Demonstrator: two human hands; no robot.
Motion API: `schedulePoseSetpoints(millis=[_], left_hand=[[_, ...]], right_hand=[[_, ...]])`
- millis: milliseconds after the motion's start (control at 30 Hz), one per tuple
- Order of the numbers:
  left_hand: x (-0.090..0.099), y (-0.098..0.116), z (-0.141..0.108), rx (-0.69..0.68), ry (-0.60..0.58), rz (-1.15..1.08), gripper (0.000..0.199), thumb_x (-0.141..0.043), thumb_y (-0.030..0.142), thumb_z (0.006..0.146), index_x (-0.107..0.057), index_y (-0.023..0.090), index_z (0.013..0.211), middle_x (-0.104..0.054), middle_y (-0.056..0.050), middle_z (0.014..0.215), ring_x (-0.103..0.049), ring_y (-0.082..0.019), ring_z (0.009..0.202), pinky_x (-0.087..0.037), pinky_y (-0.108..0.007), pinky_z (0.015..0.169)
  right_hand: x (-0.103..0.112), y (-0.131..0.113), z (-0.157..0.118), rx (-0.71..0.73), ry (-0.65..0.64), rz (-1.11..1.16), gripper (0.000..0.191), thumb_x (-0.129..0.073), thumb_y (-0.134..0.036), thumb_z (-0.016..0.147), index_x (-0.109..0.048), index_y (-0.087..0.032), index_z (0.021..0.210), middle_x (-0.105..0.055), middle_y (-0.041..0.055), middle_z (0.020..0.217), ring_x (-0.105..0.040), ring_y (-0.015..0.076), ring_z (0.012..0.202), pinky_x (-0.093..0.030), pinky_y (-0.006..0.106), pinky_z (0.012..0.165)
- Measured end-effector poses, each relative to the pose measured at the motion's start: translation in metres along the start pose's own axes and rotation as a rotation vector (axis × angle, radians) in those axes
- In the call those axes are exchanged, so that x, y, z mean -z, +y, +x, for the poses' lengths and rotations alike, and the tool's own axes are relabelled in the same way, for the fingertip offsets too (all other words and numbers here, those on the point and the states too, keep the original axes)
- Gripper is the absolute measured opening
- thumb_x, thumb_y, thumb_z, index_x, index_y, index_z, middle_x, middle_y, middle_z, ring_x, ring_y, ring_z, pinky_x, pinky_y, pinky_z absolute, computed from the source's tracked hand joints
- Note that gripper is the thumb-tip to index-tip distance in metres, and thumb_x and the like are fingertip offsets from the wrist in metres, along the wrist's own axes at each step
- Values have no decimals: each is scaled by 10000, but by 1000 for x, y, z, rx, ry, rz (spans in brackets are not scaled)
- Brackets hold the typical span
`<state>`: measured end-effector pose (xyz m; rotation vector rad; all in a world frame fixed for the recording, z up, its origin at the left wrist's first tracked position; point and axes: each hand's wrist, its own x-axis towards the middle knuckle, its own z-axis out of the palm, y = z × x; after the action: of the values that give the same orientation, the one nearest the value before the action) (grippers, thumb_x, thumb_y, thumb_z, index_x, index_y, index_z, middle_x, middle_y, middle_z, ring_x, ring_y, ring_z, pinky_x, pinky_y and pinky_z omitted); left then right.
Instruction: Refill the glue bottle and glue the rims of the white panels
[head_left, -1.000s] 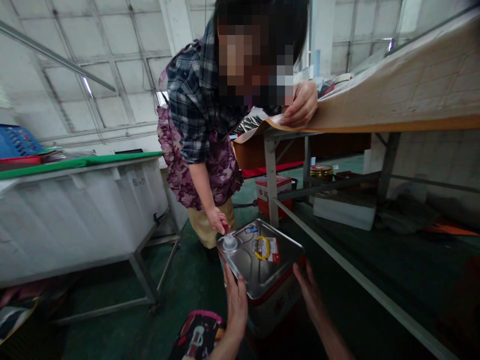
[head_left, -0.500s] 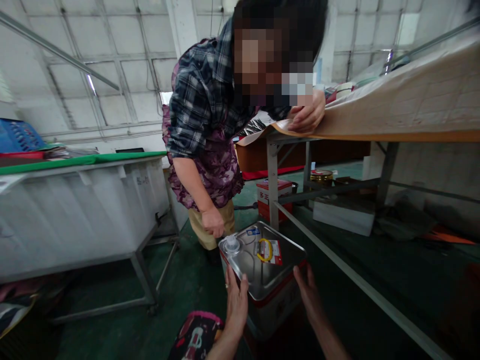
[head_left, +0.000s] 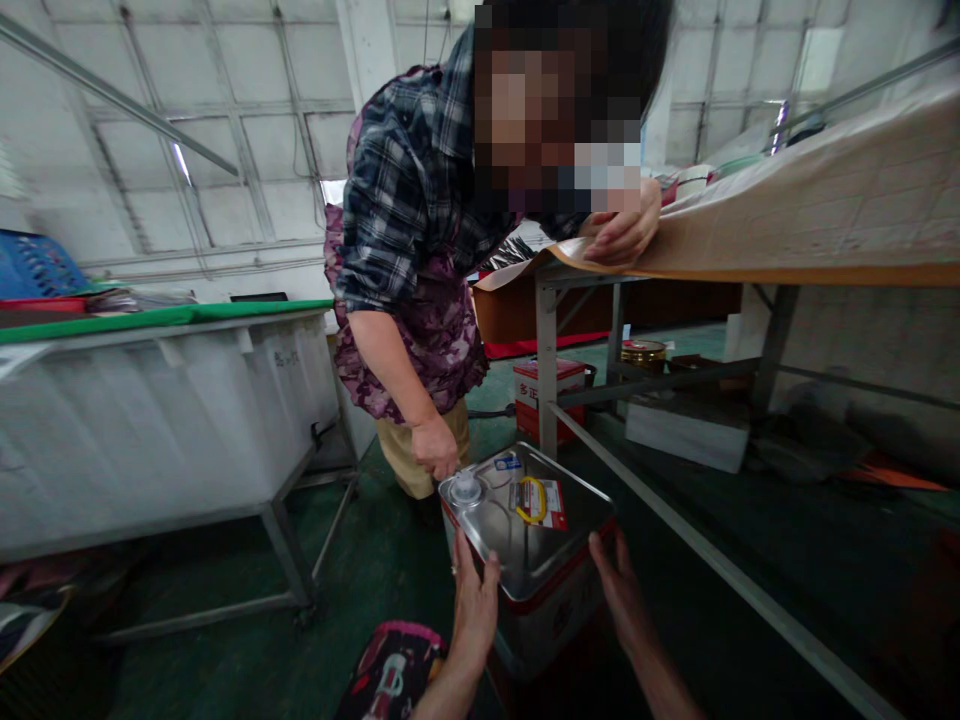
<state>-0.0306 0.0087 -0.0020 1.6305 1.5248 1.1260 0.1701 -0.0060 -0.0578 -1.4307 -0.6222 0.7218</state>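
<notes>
A square metal can (head_left: 525, 590) stands upright below me, with a silver top, a red rim band, a yellow ring handle (head_left: 532, 500) and a clear plastic cap (head_left: 465, 488) at its far left corner. My left hand (head_left: 475, 595) lies along the can's left side, fingers stretched out and thumb near the top edge. On the right side, my right hand (head_left: 615, 575) presses with extended fingers, so the can is held between both hands. Another person's hand (head_left: 435, 447) is close to the capped corner; whether it holds a tool there is unclear.
A person in a plaid shirt (head_left: 390, 200) leans over the can. To the right stands a cloth-covered table (head_left: 810, 200) with a low metal bar (head_left: 697, 540) beside the can. A white tub (head_left: 172, 420) on a wheeled frame is at left. A red-and-white carton (head_left: 529, 400) sits behind.
The other person's hand and head have shifted slightly to the right. My hands stay against the can's sides.
</notes>
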Motion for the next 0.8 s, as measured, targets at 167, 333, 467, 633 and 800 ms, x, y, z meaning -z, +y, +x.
schedulePoseSetpoints(millis=[167,333,467,633,800], left_hand=[[-2,0,0,-13,25,9,636,-333,304,883,-201,4,1429,-200,-178,1517,-137,-198,1414,-130,-323,1143],[-3,2,-1,-20,12,24,645,-314,306,891,-180,-28,1427,-163,-196,1522,-124,-213,1416,-124,-332,1145],[-3,3,-2,-6,17,21,637,-312,297,894,-173,-20,1429,-167,-187,1523,-118,-200,1417,-110,-320,1146],[-3,3,-2,-17,28,25,617,-318,274,892,-188,4,1431,-188,-175,1521,-128,-192,1416,-113,-314,1146],[-3,2,0,-49,23,28,620,-304,285,895,-189,-18,1423,-173,-211,1515,-127,-225,1415,-130,-360,1145]], right_hand=[[1,-6,-2,-67,-34,39,681,-485,-568,842,-290,-231,1401,-324,123,1458,-365,305,1288,-279,560,1048],[1,-8,-3,-92,-48,60,734,-492,-565,840,-221,-217,1427,-259,136,1486,-308,318,1320,-255,563,1061],[1,-7,-2,-84,-43,62,679,-487,-543,852,-256,-239,1413,-307,124,1462,-368,314,1279,-288,575,1037],[0,-5,-2,-68,-27,55,660,-490,-549,848,-293,-242,1398,-334,118,1448,-390,308,1264,-306,562,1031],[-1,-4,-1,-61,-17,40,642,-499,-538,848,-318,-234,1384,-337,118,1445,-387,305,1267,-305,560,1031]])
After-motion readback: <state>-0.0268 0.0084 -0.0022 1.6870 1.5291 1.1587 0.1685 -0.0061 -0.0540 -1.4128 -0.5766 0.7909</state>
